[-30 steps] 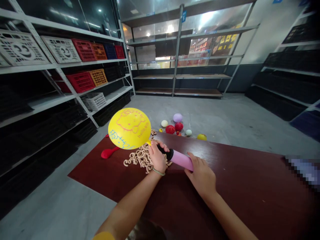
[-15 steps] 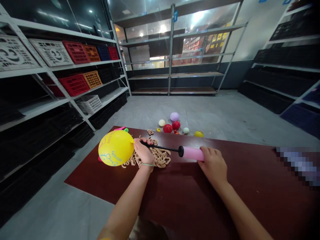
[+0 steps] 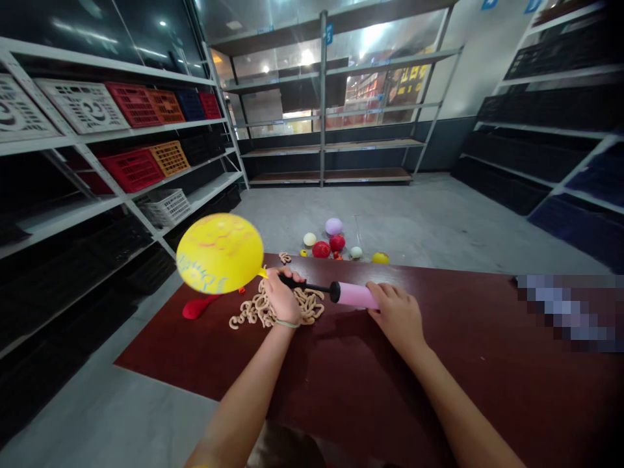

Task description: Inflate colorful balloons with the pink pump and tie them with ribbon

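A yellow printed balloon (image 3: 220, 252), blown up, stands off to the left of my left hand (image 3: 283, 299). That hand is closed around the balloon's neck and the black end of a hand pump (image 3: 358, 295). My right hand (image 3: 398, 315) grips the far end of the pump's pink barrel. Between the hands a short length of black rod shows. Beneath my left hand lies a heap of beige twisted balloons (image 3: 253, 311), partly covered by the hand. A limp red balloon (image 3: 195, 308) rests on the table left of the heap.
The dark red table (image 3: 351, 390) spans the foreground. Several balloons, among them a lilac one (image 3: 334, 226), lie on the floor beyond its far edge. Shelves with crates (image 3: 134, 104) run along the left, and a metal rack (image 3: 322, 149) stands at the back. A pixelated patch covers something at right.
My right hand has pushed the pink barrel leftward, so less rod shows. The yellow balloon has grown and swung upward, uncovering the red balloon. The view has shifted slightly.
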Demonstrator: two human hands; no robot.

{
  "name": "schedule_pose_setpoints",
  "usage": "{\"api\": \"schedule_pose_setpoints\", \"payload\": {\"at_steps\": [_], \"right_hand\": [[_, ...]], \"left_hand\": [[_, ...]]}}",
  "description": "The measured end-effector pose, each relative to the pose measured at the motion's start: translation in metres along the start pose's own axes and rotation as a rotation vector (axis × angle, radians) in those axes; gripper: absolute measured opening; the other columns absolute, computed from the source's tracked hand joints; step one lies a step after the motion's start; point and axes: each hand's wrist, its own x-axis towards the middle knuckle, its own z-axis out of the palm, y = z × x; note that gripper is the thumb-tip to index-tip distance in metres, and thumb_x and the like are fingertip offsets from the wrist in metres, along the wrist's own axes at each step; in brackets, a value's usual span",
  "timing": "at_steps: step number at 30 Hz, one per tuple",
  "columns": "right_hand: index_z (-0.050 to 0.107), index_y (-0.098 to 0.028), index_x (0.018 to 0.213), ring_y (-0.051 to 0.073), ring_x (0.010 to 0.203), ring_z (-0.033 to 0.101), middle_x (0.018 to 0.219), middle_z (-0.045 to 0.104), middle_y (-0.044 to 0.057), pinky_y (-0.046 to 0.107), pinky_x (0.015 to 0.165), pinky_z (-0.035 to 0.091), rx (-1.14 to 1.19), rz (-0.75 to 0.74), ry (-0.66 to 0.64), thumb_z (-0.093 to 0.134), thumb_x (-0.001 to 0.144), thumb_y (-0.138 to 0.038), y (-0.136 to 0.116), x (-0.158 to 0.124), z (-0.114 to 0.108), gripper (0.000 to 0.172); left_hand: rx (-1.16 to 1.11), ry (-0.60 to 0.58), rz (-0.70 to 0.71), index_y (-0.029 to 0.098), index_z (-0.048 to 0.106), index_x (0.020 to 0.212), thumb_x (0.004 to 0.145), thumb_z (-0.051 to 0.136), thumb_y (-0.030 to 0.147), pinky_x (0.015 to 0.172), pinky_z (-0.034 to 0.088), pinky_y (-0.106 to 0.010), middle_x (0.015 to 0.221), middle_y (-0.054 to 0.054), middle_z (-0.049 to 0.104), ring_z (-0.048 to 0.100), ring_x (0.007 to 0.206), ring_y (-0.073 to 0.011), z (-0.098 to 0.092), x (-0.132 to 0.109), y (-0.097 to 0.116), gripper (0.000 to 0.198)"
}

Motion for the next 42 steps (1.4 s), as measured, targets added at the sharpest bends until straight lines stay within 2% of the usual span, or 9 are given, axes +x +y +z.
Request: {"api": "schedule_pose_setpoints", "payload": {"at_steps": [4,8,13,16,19,28,34,38,42], "right_hand": [[0.055,-0.025,0.118,0.025,0.099,0.051,0.109,0.063,0.007,0.034,0.075,0.036,0.007,0.075,0.019,0.062,0.077,-0.018,0.019,0.000,0.002,0.042],[0.055,-0.023,0.115,0.026,0.096,0.048,0.104,0.062,0.008,0.033,0.073,0.037,0.047,0.095,0.042,0.060,0.077,-0.018,0.006,0.001,0.000,0.039],[0.053,-0.024,0.117,0.025,0.095,0.048,0.103,0.061,0.007,0.033,0.073,0.036,0.080,0.108,0.010,0.062,0.077,-0.018,-0.032,0.000,-0.009,0.042],[0.050,-0.025,0.124,0.023,0.095,0.049,0.106,0.061,0.006,0.032,0.073,0.037,0.136,0.047,-0.055,0.062,0.078,-0.017,-0.042,-0.001,-0.006,0.048],[0.050,-0.026,0.126,0.022,0.097,0.049,0.109,0.062,0.005,0.032,0.076,0.038,0.139,0.006,-0.083,0.062,0.078,-0.017,-0.035,0.000,-0.003,0.050],[0.052,-0.025,0.126,0.026,0.109,0.046,0.119,0.059,0.007,0.033,0.081,0.039,0.003,0.113,0.049,0.061,0.079,-0.014,0.021,0.001,-0.010,0.049],[0.056,-0.025,0.116,0.024,0.097,0.049,0.105,0.061,0.006,0.031,0.070,0.037,0.040,0.211,-0.031,0.062,0.080,-0.020,-0.015,-0.001,-0.002,0.036],[0.053,-0.025,0.122,0.023,0.097,0.051,0.105,0.062,0.005,0.030,0.069,0.039,0.117,0.136,-0.073,0.060,0.081,-0.020,-0.040,-0.003,0.001,0.042],[0.048,-0.024,0.131,0.024,0.101,0.051,0.116,0.061,0.006,0.033,0.077,0.042,0.112,-0.045,-0.030,0.059,0.082,-0.019,-0.030,0.000,0.000,0.051]], "left_hand": [[-0.039,0.073,0.048,0.022,0.041,0.079,0.090,0.050,0.037,0.050,0.044,-0.025,0.063,0.005,0.045,0.047,0.048,-0.0100,-0.005,0.014,0.012,0.020],[-0.058,0.119,0.065,0.022,0.040,0.078,0.090,0.049,0.036,0.047,0.040,-0.023,0.062,0.006,0.041,0.043,0.046,-0.0086,-0.002,0.009,0.013,0.020],[-0.031,-0.061,0.009,0.022,0.045,0.079,0.093,0.048,0.037,0.055,0.048,-0.026,0.065,0.003,0.047,0.050,0.053,-0.0115,0.006,-0.022,-0.006,0.021],[-0.015,-0.118,-0.027,0.022,0.046,0.079,0.093,0.049,0.039,0.056,0.049,-0.028,0.066,0.003,0.049,0.052,0.055,-0.0119,0.004,-0.027,-0.017,0.022],[0.004,-0.075,-0.046,0.021,0.044,0.078,0.093,0.049,0.038,0.054,0.047,-0.027,0.064,0.003,0.048,0.050,0.052,-0.0117,0.000,-0.016,-0.017,0.023],[-0.068,0.051,0.008,0.021,0.040,0.082,0.095,0.042,0.032,0.053,0.044,-0.025,0.065,0.005,0.043,0.046,0.051,-0.0091,-0.003,0.018,0.014,0.017],[0.004,0.016,0.063,0.022,0.041,0.080,0.095,0.044,0.035,0.052,0.046,-0.025,0.063,0.005,0.047,0.049,0.050,-0.0101,-0.002,-0.005,-0.007,0.020],[0.033,-0.105,-0.031,0.022,0.043,0.082,0.093,0.049,0.046,0.055,0.050,-0.027,0.065,0.004,0.050,0.053,0.052,-0.0102,-0.001,-0.024,-0.028,0.028],[0.004,-0.076,-0.077,0.020,0.043,0.079,0.092,0.051,0.046,0.054,0.049,-0.026,0.063,0.004,0.049,0.052,0.050,-0.0100,0.002,-0.019,-0.029,0.029]]}}
